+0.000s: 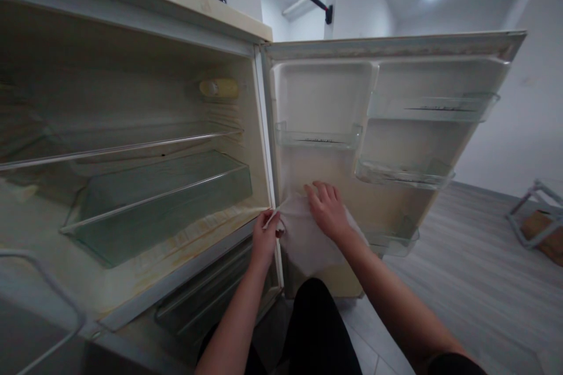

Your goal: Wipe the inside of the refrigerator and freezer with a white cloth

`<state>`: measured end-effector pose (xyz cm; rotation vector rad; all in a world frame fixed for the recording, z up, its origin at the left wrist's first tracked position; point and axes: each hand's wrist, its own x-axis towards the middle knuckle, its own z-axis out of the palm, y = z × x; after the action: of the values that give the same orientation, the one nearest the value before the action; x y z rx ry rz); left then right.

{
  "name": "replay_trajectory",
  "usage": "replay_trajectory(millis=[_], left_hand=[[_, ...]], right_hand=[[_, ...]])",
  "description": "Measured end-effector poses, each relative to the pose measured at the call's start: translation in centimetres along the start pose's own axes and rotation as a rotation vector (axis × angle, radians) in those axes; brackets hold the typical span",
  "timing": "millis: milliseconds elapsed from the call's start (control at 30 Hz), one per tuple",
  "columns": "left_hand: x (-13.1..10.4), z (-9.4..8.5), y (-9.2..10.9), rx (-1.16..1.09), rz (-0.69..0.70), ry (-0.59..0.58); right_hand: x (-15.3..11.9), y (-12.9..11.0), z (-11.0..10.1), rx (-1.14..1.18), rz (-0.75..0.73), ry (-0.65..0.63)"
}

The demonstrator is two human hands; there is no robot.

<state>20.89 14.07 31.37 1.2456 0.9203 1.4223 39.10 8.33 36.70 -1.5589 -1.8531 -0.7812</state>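
A thin white cloth (299, 234) is spread in front of the inner side of an open fridge door (325, 94), low near the hinge edge. My left hand (265, 237) is closed on the cloth's left edge, pinching it beside the fridge frame. Over the upper part of the cloth lies my right hand (326, 211), its fingers apart and slightly bent towards the door panel. What is under its palm is hidden. A small brownish object (280, 233) shows by my left fingers, too small to make out.
Left of the door is the fridge interior, with a glass shelf (132, 145), a clear drawer (176, 205) and yellowish stains on its floor. Clear door bins (319, 138) stick out from the door. A grey-framed stand (534, 217) is at far right. My knee is below the cloth.
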Motion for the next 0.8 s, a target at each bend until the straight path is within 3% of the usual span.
replay_trajectory(millis=[67, 167, 333, 433, 567, 800], left_hand=[[1.2, 0.0, -0.3, -0.093, -0.092, 0.07], [1.9, 0.1, -0.7, -0.214, -0.174, 0.133], [1.3, -0.3, -0.8, -0.242, -0.194, -0.004], [1.3, -1.0, -0.7, -0.225, -0.134, -0.106], [1.9, -1.6, -1.1, -0.128, -0.047, -0.135], [1.8, -1.3, -1.9, 0.105, 0.204, -0.232]], right_hand=[[0.0, -1.6, 1.2, 0.005, -0.004, -0.004], [-1.5, -3.9, 2.3, 0.035, -0.092, -0.197], [-1.6, -5.1, 3.2, -0.01, 0.035, -0.555], [0.5, -5.0, 3.9, 0.07, 0.043, -0.682], [2.7, -5.0, 4.5, 0.102, 0.046, -0.778], [2.5, -4.0, 3.7, 0.074, 0.014, -0.882]])
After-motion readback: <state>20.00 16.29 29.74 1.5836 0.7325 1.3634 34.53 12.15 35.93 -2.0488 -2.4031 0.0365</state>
